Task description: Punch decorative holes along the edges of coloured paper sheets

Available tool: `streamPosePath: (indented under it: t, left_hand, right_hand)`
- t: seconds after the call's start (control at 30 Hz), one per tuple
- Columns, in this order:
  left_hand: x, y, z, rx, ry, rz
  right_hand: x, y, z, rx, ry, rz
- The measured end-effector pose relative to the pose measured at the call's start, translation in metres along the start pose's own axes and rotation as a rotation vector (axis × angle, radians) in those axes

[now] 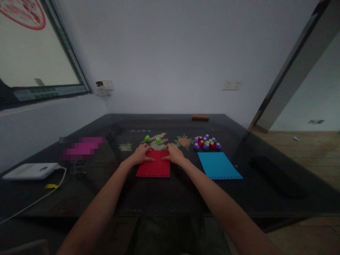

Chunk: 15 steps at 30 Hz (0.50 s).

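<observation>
A red sheet of paper (154, 165) with a row of punched holes along its near edge lies on the dark table. My left hand (141, 155) grips its far left corner, thumb on top of the sheet. At the far right corner my right hand (174, 154) holds it in the same way. Just past my hands sit two small green eyeball toys, one green toy (147, 138) on the left and another green toy (158, 140) closer to the middle. To the right of my right hand, a blue punched sheet (220, 165) lies flat.
A cluster of purple, red and green eyeball toys (206, 142) sits behind the blue sheet. A long black object (277, 176) lies at right, a white device (30, 171) with a cable at left. Near the wall is an orange-brown block (200, 117). A blurred pink item (85, 146) lies left.
</observation>
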<state>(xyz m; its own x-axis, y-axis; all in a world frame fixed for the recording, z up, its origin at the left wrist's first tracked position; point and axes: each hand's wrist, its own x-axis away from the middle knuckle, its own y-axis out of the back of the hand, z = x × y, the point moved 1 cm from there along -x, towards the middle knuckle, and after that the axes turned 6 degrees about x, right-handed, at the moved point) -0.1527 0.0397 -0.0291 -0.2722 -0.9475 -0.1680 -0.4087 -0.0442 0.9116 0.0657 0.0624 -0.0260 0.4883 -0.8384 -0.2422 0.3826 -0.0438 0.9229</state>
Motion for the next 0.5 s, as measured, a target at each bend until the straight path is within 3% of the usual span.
streamPosePath:
  t: [0.13,0.3,0.5]
  left_hand:
    - [-0.0003,0.0003,-0.0012,0.008,-0.044,-0.029]
    - [-0.0021,-0.0013,0.0012,0.032,-0.049,-0.015]
    - [-0.002,-0.0006,0.0024,0.086,-0.056,-0.036]
  right_hand:
    - [-0.0016,0.0005,0.0012,-0.069,0.022,-0.024]
    - [-0.0036,0.0031,0.0003,-0.151,-0.098,-0.067]
    - [-0.0076,0.0014,-0.0025,-0.237,-0.099,-0.112]
